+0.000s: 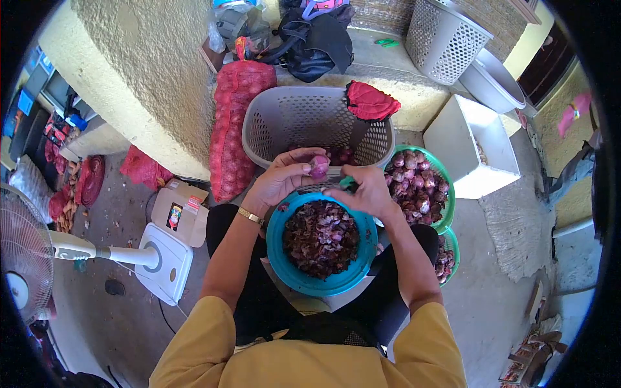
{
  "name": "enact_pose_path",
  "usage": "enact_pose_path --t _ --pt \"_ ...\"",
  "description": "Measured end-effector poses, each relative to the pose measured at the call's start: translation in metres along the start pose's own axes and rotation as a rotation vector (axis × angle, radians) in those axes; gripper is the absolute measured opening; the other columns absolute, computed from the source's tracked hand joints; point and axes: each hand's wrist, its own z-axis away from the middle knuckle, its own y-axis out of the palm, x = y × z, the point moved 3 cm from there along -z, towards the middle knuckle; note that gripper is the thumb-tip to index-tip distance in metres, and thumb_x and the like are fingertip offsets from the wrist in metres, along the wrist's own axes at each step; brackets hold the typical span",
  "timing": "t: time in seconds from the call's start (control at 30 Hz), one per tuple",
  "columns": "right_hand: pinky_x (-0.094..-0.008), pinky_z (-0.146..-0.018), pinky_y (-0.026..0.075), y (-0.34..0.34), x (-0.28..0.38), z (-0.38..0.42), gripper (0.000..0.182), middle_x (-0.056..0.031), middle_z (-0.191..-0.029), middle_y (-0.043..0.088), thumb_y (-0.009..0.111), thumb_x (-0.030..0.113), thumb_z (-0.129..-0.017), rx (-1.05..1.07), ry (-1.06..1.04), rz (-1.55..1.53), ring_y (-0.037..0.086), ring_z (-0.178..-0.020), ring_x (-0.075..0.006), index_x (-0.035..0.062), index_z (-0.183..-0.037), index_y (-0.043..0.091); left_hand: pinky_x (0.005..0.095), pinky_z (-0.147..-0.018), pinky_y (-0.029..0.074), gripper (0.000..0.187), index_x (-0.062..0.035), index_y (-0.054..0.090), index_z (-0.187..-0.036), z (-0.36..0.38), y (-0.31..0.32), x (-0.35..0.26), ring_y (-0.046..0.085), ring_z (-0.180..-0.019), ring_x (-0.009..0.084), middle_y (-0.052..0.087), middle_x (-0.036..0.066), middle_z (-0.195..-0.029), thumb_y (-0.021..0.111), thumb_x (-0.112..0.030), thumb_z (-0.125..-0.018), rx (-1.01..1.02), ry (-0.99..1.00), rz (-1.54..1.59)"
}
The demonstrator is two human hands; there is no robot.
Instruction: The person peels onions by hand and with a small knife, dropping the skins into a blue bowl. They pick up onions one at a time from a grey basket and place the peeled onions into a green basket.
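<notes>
My left hand (278, 181) pinches a peeled-looking red onion (319, 166) between thumb and fingers, above the near edge of a grey perforated basket (278, 119). My right hand (370, 195) is closed around a small green object (348, 183), perhaps a handle; the rest of it is hidden by the fingers. Below both hands, between the knees, sits a blue basin (275, 258) heaped with dark onion skins (321, 238). More red onions (341, 155) lie at the bottom of the grey basket. To the right, a green basket (451, 200) is full of onions (414, 184).
A second green basket (456, 258) stands by the right knee. A red mesh sack of onions (234, 129) leans left of the grey basket, whose rim carries a red cloth (372, 101). A white box (472, 155) stands at right, a fan (26, 252) at left.
</notes>
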Motion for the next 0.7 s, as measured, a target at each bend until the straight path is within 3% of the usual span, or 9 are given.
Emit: enact_pose_path --t 0.1,0.37,0.63,0.7 --pt "-0.0380 -0.050 0.047 -0.009 -0.005 -0.002 0.044 -0.0147 -0.057 0.058 0.084 0.042 -0.070 0.023 0.116 0.049 0.063 -0.053 -0.0312 0.0039 -0.078 0.065 0.0397 -0.096 0.054 0.041 0.0055 0.051 -0.131 0.000 0.003 0.001 0.062 -0.112 0.0223 0.060 0.016 -0.125 0.059 -0.005 -0.092 0.025 -0.025 -0.005" --pt "-0.0383 -0.051 0.048 -0.009 -0.007 -0.004 0.044 -0.0155 -0.058 0.059 0.083 0.042 -0.070 0.029 0.115 0.024 0.063 -0.052 -0.0301 0.0030 -0.082 0.067 0.0424 -0.095 0.055 0.045 0.0079 0.049 -0.132 -0.002 0.003 0.009 0.066 -0.103 0.0230 0.067 0.016 -0.111 0.060 -0.008 -0.092 0.055 -0.105 -0.017" --pt "-0.0407 -0.054 0.049 -0.009 -0.005 -0.005 0.039 -0.0169 -0.062 0.061 0.080 0.040 -0.075 0.066 0.092 0.035 0.063 -0.059 -0.0367 0.0031 -0.081 0.067 0.0421 -0.096 0.054 0.047 0.0082 0.049 -0.132 -0.003 0.002 0.011 0.065 -0.105 0.0249 0.065 0.016 -0.115 0.062 -0.011 -0.091 0.059 -0.121 -0.042" --pt "-0.0402 -0.055 0.050 -0.010 -0.004 -0.005 0.033 -0.0168 -0.064 0.062 0.078 0.036 -0.078 0.079 0.088 0.030 0.064 -0.060 -0.0357 0.0057 -0.087 0.070 0.0419 -0.096 0.054 0.048 0.0081 0.050 -0.132 -0.002 0.000 0.012 0.065 -0.106 0.0252 0.065 0.016 -0.116 0.063 -0.011 -0.090 0.064 -0.126 -0.048"
